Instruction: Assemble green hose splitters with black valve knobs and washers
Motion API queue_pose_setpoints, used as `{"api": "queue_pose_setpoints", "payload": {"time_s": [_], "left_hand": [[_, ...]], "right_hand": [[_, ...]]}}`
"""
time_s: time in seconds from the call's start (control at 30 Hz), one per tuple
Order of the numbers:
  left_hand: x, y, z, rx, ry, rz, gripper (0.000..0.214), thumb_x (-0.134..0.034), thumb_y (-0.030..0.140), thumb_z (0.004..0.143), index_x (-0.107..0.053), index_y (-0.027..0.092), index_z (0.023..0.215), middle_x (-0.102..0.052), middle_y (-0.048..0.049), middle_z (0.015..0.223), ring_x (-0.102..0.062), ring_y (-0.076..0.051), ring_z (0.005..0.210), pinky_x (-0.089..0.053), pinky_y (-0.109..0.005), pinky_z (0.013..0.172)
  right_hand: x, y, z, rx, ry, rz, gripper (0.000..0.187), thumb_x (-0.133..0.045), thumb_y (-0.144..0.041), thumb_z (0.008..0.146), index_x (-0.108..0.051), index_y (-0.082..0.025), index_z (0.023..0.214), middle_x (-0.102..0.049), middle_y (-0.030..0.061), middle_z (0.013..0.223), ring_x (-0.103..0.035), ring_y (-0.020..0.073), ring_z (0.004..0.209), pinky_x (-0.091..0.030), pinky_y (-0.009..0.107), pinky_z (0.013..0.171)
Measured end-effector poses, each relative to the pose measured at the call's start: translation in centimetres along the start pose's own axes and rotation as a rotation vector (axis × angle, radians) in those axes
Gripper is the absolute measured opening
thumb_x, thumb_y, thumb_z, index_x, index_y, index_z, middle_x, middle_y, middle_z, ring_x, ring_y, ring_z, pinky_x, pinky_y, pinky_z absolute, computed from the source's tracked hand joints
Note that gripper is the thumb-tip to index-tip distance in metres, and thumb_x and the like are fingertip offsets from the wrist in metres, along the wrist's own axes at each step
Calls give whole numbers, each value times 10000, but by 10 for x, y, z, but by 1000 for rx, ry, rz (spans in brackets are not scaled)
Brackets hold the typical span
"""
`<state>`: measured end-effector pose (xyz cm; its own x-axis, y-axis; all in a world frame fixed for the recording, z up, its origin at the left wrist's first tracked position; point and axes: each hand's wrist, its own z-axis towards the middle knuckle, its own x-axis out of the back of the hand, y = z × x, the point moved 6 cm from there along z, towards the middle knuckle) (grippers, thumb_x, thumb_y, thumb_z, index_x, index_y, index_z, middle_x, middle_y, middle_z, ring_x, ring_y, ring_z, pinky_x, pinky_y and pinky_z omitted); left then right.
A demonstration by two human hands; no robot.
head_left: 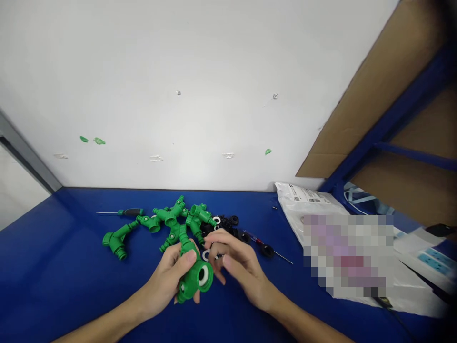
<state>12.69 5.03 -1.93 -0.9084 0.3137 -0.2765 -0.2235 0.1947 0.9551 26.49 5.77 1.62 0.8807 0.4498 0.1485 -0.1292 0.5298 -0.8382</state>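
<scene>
My left hand [167, 269] is closed around a green plastic Y-shaped hose connector [191, 281], thumb on top. The connector's wide round mouth faces me, and a white ring washer [203, 275] sits inside it. Just to the right, my right hand [239, 264] hovers with its fingers curved and apart. I see nothing between its thumb and fingertips. Another white ring [206, 256] shows close to those fingertips, partly covered. Behind both hands lies a pile of similar green connectors [170, 216], with black rings [233, 220] beside it, some hidden by my right hand.
A screwdriver [132, 212] lies at the back left of the blue table [53, 267]. On the right, another thin-shafted screwdriver [283, 257] passes by a black ring [267, 250]. A white plastic bag [298, 202] covers the right side. A white wall [221, 119] stands behind.
</scene>
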Motion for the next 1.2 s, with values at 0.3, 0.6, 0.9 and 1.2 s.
{"api": "queue_pose_setpoints", "payload": {"time_s": [0.3,0.6,0.9,1.2], "left_hand": [[12,26,14,-56,22,-235,259,-527,447,934,-523,192,890,-550,42,475,-479,-94,419,-389,-198,474],[21,23,17,-88,-79,-334,367,-550,576,873,-528,218,955,-385,113,406,-154,-54,311,-204,-177,359],[27,21,19,-205,-25,-240,366,-631,256,675,-581,151,1022,-537,54,405,-421,-128,338,-360,-246,398],[28,21,18,-190,10,-205,456,-638,264,760,-504,155,1182,-418,108,433,-253,-83,391,-221,-228,436]], "right_hand": [[27,6,12,40,-89,-545,130,-589,-195,934,-690,-180,1014,-629,79,943,-591,190,836,-511,332,730],[1,23,1,43,-420,-929,200,-667,-210,900,-711,-203,1095,-630,85,974,-574,218,854,-510,385,761],[15,21,8,40,-237,-882,160,-556,-193,961,-704,-173,1019,-652,91,936,-574,220,867,-498,390,790],[-7,11,-1,100,-322,-835,197,-639,-295,919,-694,-195,1080,-653,83,994,-555,221,881,-450,392,789]]}}
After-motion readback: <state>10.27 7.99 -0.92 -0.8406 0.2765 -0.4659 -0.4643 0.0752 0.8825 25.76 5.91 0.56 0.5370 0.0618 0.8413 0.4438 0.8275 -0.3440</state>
